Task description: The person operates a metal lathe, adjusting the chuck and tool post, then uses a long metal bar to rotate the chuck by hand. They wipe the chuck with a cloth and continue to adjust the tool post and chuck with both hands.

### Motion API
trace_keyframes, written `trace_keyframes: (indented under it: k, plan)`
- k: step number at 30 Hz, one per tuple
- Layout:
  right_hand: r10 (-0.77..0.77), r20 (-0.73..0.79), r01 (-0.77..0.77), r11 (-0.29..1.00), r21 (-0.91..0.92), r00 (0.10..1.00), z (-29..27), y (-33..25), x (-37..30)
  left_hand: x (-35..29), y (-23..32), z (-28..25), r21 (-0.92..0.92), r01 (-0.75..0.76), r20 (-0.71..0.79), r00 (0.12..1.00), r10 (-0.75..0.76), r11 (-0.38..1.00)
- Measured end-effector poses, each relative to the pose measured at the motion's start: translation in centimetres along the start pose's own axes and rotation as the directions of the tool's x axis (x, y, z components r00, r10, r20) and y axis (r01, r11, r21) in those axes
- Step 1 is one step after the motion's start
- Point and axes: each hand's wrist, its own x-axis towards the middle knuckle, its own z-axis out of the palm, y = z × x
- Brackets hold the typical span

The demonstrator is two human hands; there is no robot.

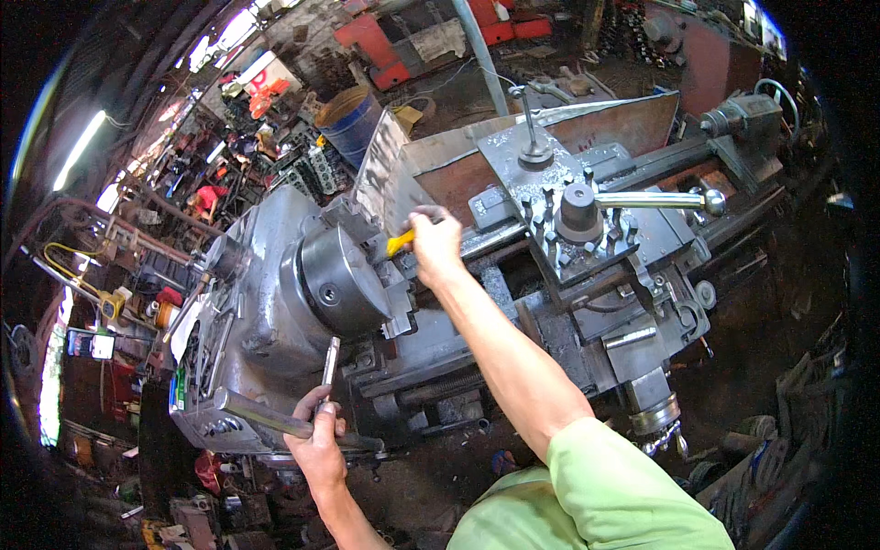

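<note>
My right hand [434,244] is closed around a brush with a yellow handle [401,242]. Its far end is at the jaws of the lathe chuck [341,278], where the bristles are hard to make out. Lower left, in front of the chuck, my left hand [318,442] grips a T-shaped chuck key. The key's bright shaft [332,359] points up toward the chuck, apart from its face, and its thick cross bar [261,412] runs sideways through my fingers. Behind my right hand stands a scuffed clear guard panel [387,174].
Right of the chuck, the tool post [579,213] carries a long lever [655,200] and several bolts, with metal chips around them. The tailstock [747,124] sits at the far right. A blue drum [349,124] and piled parts stand behind the headstock [257,266].
</note>
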Motion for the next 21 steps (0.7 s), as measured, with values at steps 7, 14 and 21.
trace_keyframes:
  k: [7, 14, 21]
  plan:
    - [0.271, 0.087, -0.209, 0.878, -0.430, 0.959, 2.7, 0.6, -0.1, 1.4, 0.0, 1.2, -0.003, -0.044, 0.093, 0.995, 0.045, 0.999]
    - [-0.598, 0.512, 0.776, 0.353, -0.523, 0.617, -0.1, -8.2, -8.0, 6.3, 0.5, 2.2, 0.354, -0.275, 0.090, 0.961, 0.260, 0.894]
    - [-0.328, 0.465, 0.550, 0.668, -0.501, 0.822, -8.4, -16.3, -14.9, 9.1, 4.9, 2.0, 0.661, -0.497, 0.363, 0.867, 0.340, 0.562]
